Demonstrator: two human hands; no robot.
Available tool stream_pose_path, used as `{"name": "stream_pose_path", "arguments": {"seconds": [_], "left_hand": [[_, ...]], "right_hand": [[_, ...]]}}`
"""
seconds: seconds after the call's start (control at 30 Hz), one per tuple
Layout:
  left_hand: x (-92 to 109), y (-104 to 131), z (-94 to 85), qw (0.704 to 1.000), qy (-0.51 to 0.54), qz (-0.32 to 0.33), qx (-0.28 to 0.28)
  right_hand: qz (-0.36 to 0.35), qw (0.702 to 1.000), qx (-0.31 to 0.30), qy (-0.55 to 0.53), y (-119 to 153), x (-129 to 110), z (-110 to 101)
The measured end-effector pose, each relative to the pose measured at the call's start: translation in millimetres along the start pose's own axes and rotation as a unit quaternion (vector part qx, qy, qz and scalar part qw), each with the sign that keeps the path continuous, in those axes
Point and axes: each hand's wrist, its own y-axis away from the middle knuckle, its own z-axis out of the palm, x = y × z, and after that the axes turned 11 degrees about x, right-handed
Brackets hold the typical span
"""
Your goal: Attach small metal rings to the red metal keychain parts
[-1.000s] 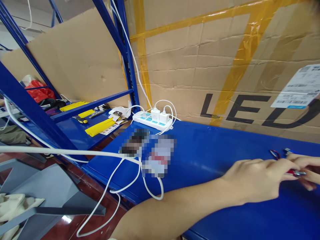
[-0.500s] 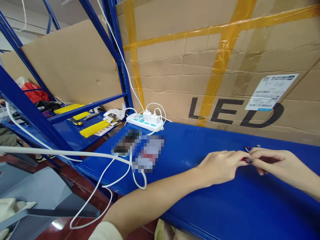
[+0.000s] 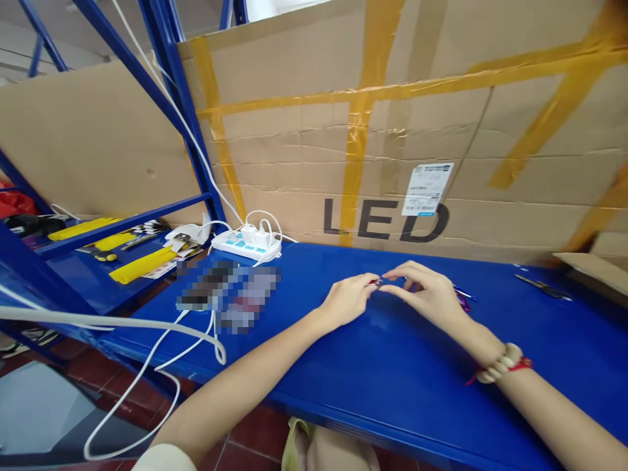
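Note:
Over the blue tabletop [image 3: 314,268], my left hand [image 3: 347,301] is closed in a pinch on a small dark and red item [image 3: 377,282], too small to name. Facing it from the right, my right hand [image 3: 426,291] has its thumb and index finger curved toward the same item, with their tips at or very near it. Whether those tips touch it cannot be made out. A beaded bracelet [image 3: 501,364] with red string is on my right wrist. Just beyond the right hand lie a blue pen-like object [image 3: 465,294] and a purple item [image 3: 462,302].
At the left are a white power strip [image 3: 246,244] and two blurred phone-like objects [image 3: 209,286], with white cables. A dark tool [image 3: 543,286] lies at the right by a cardboard piece [image 3: 596,278]. Tall cardboard [image 3: 294,157] stands behind; yellow rolls [image 3: 142,263] lie on the neighbouring shelf.
The view has swung to the right, bringing the dark tool, the pen-like object and the bracelet into sight. My right hand's fingers have spread a little from my left hand.

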Motion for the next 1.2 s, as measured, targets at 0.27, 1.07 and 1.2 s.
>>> {"name": "stream_pose_path", "arguments": {"seconds": [0.27,1.07,1.2], "left_hand": [[-2,-3,1.9,0.994,0.087,-0.043,-0.046],[-1,6,0.2,0.994,0.074,-0.014,-0.081],[2,6,-1.2,0.996,0.032,0.006,-0.078]], "right_hand": [[-0.123,0.989,0.016,0.084,0,2,-6],[0.116,0.988,-0.065,-0.078,1,4,1],[0.226,0.960,-0.125,-0.111,2,5,4]]}}
